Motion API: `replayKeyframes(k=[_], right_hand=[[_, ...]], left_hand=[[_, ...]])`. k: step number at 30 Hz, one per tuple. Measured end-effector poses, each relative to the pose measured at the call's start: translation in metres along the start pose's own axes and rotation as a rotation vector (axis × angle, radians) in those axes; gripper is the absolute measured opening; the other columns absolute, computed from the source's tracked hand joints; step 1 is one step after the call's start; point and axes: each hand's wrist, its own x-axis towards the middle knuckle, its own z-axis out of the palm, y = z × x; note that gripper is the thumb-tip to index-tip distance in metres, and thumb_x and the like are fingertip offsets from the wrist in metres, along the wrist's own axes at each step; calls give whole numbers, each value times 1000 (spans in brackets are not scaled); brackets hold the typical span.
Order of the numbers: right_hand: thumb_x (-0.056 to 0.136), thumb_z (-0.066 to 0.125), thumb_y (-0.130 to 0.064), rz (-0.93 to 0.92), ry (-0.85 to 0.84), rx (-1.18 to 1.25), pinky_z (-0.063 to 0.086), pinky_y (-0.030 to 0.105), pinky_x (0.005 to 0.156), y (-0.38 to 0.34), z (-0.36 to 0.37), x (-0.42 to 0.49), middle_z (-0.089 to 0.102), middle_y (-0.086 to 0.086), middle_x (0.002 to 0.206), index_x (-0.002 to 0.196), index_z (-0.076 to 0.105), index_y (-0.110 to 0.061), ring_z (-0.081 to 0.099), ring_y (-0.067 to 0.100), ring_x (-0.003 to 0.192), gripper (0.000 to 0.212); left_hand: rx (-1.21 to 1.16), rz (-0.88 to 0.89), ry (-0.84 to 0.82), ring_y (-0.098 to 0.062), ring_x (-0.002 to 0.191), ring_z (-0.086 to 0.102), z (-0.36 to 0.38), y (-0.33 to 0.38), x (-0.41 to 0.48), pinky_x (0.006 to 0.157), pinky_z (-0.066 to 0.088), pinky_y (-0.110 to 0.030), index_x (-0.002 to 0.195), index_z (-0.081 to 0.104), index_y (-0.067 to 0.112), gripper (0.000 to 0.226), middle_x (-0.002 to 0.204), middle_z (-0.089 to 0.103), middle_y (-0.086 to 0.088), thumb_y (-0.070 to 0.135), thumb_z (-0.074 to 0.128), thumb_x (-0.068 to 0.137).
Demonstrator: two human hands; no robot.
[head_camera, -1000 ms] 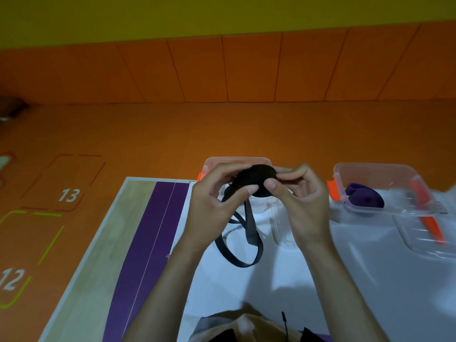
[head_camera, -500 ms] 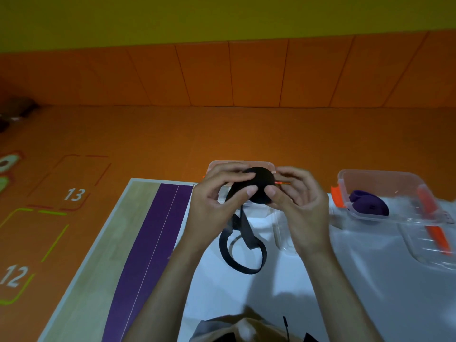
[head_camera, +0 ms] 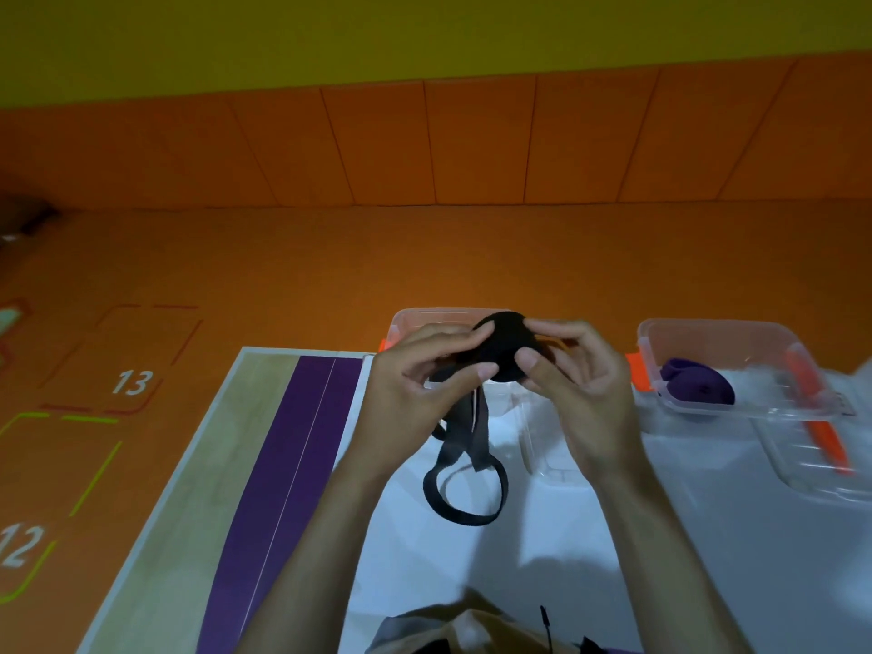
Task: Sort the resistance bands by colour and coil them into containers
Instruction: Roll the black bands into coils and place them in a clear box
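A black resistance band (head_camera: 505,346) is partly rolled into a thick coil that I hold up between both hands. My left hand (head_camera: 420,389) pinches the coil's left side and my right hand (head_camera: 575,389) pinches its right side, thumbs toward me. The uncoiled tail (head_camera: 465,483) hangs down in a loop over the white table (head_camera: 708,535). Behind my hands stands a clear container (head_camera: 415,318), mostly hidden. At the right a second clear container (head_camera: 660,342) with orange clips holds a coiled purple band (head_camera: 698,384).
A clear lid with an orange clip (head_camera: 821,446) lies at the right edge next to the purple band's container. Another clear lid (head_camera: 542,446) lies under my right hand. A mat with a purple stripe (head_camera: 273,488) borders the table on the left, above orange floor.
The coil has turned a little between my fingers and the hanging loop has grown shorter and swung. Both hands stay in much the same place.
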Motion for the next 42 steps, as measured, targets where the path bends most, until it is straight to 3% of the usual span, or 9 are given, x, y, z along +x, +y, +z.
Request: replayKeyframes(k=[3, 12, 18, 21, 25, 30, 34, 38, 42], right_hand=[[77, 89, -27, 20, 49, 22, 59, 34, 93, 4, 3, 0, 75, 8, 111, 96, 66, -19, 72, 25, 113, 31], [81, 86, -31, 52, 36, 10, 53, 62, 106, 14, 5, -2, 75, 7, 118, 106, 72, -27, 70, 31, 121, 29], [74, 91, -33, 47, 136, -2, 59, 58, 99, 18, 9, -4, 77, 8, 108, 94, 72, -29, 75, 27, 110, 28], [79, 89, -31, 22, 119, 13, 60, 46, 99, 20, 10, -2, 77, 0, 116, 109, 75, -35, 74, 23, 116, 33], [77, 89, -32, 38, 40, -38, 59, 33, 98, 22, 13, -3, 78, -4, 113, 97, 74, -34, 73, 18, 117, 25], [74, 92, -34, 61, 114, -41, 62, 58, 93, 22, 9, -2, 78, 4, 108, 94, 72, -31, 76, 26, 109, 28], [79, 89, -34, 63, 105, -21, 59, 58, 100, 20, 10, -2, 76, 2, 117, 106, 74, -33, 72, 26, 118, 31], [74, 92, -32, 62, 78, -36, 62, 44, 95, 19, 11, -2, 77, 4, 106, 96, 67, -29, 75, 24, 107, 33], [74, 94, -35, 31, 157, -18, 61, 55, 95, 20, 14, 0, 77, 2, 109, 103, 71, -35, 75, 27, 108, 37]], left_hand=[[-4, 34, 2, -22, 123, 71, 3, 1, -1, 103, 57, -34, 129, 74, 25, 39, 127, 76, 4, 8, 80, 94], [31, -42, 52, -24, 116, 71, 1, -5, -2, 98, 59, -35, 119, 79, 27, 31, 116, 77, 3, 19, 81, 89], [48, 11, 148, -17, 116, 74, 4, -7, -5, 97, 59, -30, 116, 80, 29, 26, 116, 79, 8, 17, 81, 93], [42, -40, 87, -22, 119, 71, -5, -12, -5, 97, 57, -27, 120, 79, 26, 30, 119, 76, 1, 17, 81, 92], [98, 28, 146, -19, 115, 73, -5, -13, -6, 97, 59, -32, 118, 80, 27, 31, 116, 78, 7, 16, 83, 90], [-14, -11, 184, -16, 112, 75, -1, -13, -9, 93, 58, -24, 106, 82, 28, 26, 111, 80, 5, 14, 88, 85], [-47, -39, 93, -22, 113, 72, -8, -12, -4, 97, 58, -32, 116, 81, 23, 32, 114, 76, -4, 15, 85, 85], [-36, -15, 153, -20, 110, 76, -5, -10, -2, 95, 60, -29, 111, 81, 28, 31, 111, 80, 3, 18, 89, 83], [-40, -20, 164, -20, 118, 73, 2, -14, -6, 98, 58, -28, 110, 82, 27, 27, 117, 78, 1, 17, 88, 85]])
